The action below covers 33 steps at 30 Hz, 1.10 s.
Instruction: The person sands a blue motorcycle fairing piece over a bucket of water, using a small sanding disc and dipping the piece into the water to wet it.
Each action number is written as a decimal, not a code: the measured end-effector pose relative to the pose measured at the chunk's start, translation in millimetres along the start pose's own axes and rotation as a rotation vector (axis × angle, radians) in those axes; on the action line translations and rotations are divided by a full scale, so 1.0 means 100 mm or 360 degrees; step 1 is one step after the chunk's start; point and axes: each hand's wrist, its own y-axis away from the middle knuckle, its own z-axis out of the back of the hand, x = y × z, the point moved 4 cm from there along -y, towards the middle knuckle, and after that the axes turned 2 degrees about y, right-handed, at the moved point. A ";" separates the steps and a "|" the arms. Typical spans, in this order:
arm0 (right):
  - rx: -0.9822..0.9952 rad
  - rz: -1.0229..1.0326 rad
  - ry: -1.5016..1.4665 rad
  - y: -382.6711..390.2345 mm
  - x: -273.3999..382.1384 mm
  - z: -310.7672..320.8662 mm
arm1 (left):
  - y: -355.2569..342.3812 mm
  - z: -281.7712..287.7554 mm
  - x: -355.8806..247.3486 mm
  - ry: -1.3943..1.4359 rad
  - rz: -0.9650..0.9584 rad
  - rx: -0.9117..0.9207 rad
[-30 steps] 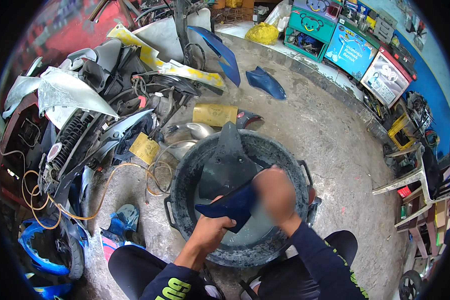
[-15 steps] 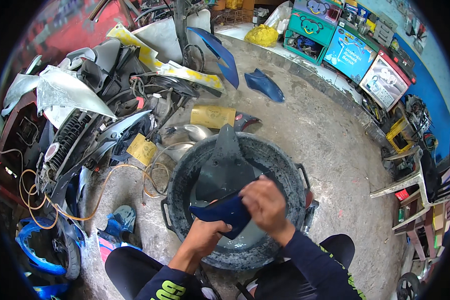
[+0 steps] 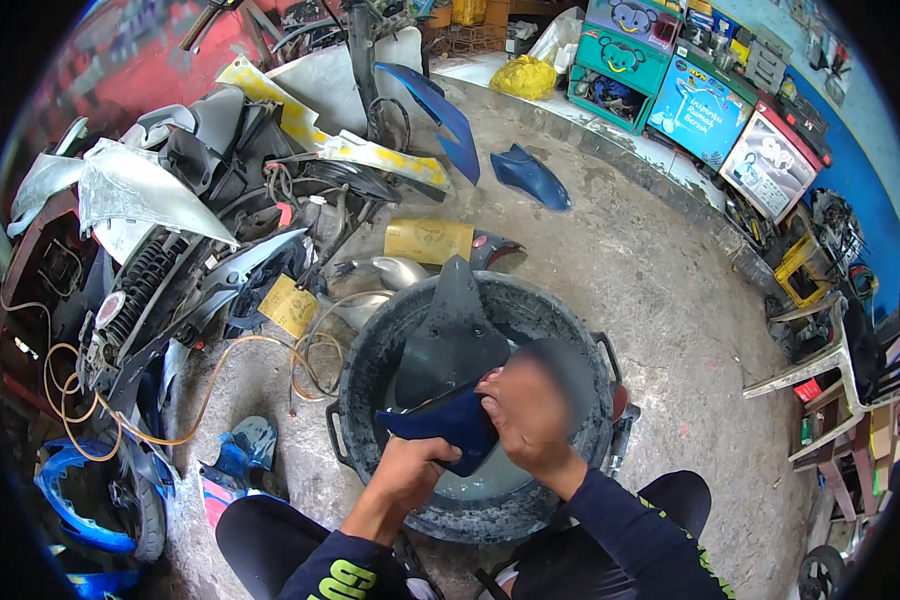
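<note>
My left hand (image 3: 410,474) is closed on the near end of a glossy dark blue motorcycle body panel (image 3: 460,430), thumb on top, holding it tilted over a round black tub (image 3: 370,462). At the panel's right edge, my right hand (image 3: 523,412) has its fingers curled in against it. Part of that hand is blurred, and anything inside the fingers is hidden. A dark grey pointed panel (image 3: 448,335) leans inside the tub against its far wall, above cloudy water (image 3: 470,486).
Two sheets of yellowish sandpaper (image 3: 429,241) and more blue panels (image 3: 530,177) lie beyond the tub. Piled motorcycle parts (image 3: 145,190) and an orange hose (image 3: 215,385) occupy the left. A white plastic chair (image 3: 815,365) stands at right.
My right hand has turned, its fingers shifting from above the panel to its right edge. The left hand keeps its hold, and the panel has barely moved.
</note>
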 end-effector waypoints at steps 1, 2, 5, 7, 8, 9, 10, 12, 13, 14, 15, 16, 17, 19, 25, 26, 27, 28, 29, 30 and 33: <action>-0.0013 -0.0024 0.0015 0.00 -0.09 0.02 | 0.01 0.00 -0.01 0.0003 0.0027 0.0032; -0.0026 -0.0048 0.0029 0.00 -0.20 0.04 | 0.01 -0.01 -0.01 -0.0001 0.0029 0.0037; -0.0049 -0.0129 0.0094 0.00 -0.24 0.07 | 0.00 -0.02 -0.03 0.0028 -0.0036 -0.0013; -0.0012 0.0024 -0.0034 0.00 0.10 0.01 | 0.01 -0.02 0.00 0.0123 -0.0046 0.0003; -0.0012 0.0029 -0.0038 -0.01 0.03 0.01 | 0.01 -0.03 -0.01 0.0124 -0.0052 0.0001; -0.0037 -0.0019 0.0005 -0.01 -0.11 0.04 | 0.00 -0.04 -0.03 0.0069 -0.0067 -0.0027; -0.0064 -0.0067 0.0052 -0.01 -0.26 0.08 | 0.00 -0.04 -0.04 0.0015 -0.0081 -0.0051; -0.0103 -0.0170 0.0061 -0.01 -0.33 0.11 | -0.01 -0.01 -0.01 0.0033 -0.0050 -0.0059; -0.0060 -0.0129 0.0036 -0.02 -0.18 0.09 | -0.02 0.01 0.00 0.0061 -0.0021 -0.0067; -0.0018 -0.0087 0.0011 -0.03 -0.04 0.06 | -0.03 0.02 -0.01 0.0064 -0.0030 -0.0066; -0.0032 -0.0008 -0.0093 -0.02 0.08 0.02 | -0.02 0.02 -0.03 0.0056 -0.0029 -0.0032; -0.0035 -0.0007 -0.0093 -0.03 0.02 0.04 | -0.02 0.02 -0.03 0.0048 -0.0027 0.0002; -0.0035 -0.0067 -0.0004 -0.03 -0.12 0.07 | -0.03 0.00 -0.04 0.0045 -0.0028 0.0003; -0.0076 -0.0176 0.0088 -0.05 -0.33 0.11 | -0.02 -0.02 -0.05 0.0039 -0.0090 -0.0030; -0.0077 -0.0084 -0.0034 -0.04 -0.11 0.05 | 0.01 -0.04 -0.08 0.0064 -0.0114 0.0012; -0.0071 -0.0176 0.0051 -0.03 -0.25 0.08 | 0.01 -0.05 -0.08 0.0055 -0.0111 0.0011; -0.0073 -0.0190 0.0031 -0.08 -0.28 0.10 | 0.01 -0.05 -0.07 0.0082 -0.0108 -0.0016; -0.0074 -0.0185 0.0026 -0.06 -0.22 0.07 | 0.01 -0.05 -0.07 0.0109 -0.0105 -0.0043; -0.0063 -0.0125 -0.0028 -0.01 -0.07 0.02 | 0.03 -0.05 -0.10 0.0108 -0.0113 -0.0045; -0.0049 -0.0073 -0.0073 0.00 0.05 0.00 | 0.05 -0.06 -0.13 0.0068 -0.0091 -0.0055; -0.0070 -0.0140 -0.0005 -0.01 -0.23 0.10 | 0.03 -0.08 -0.12 0.0041 -0.0095 -0.0027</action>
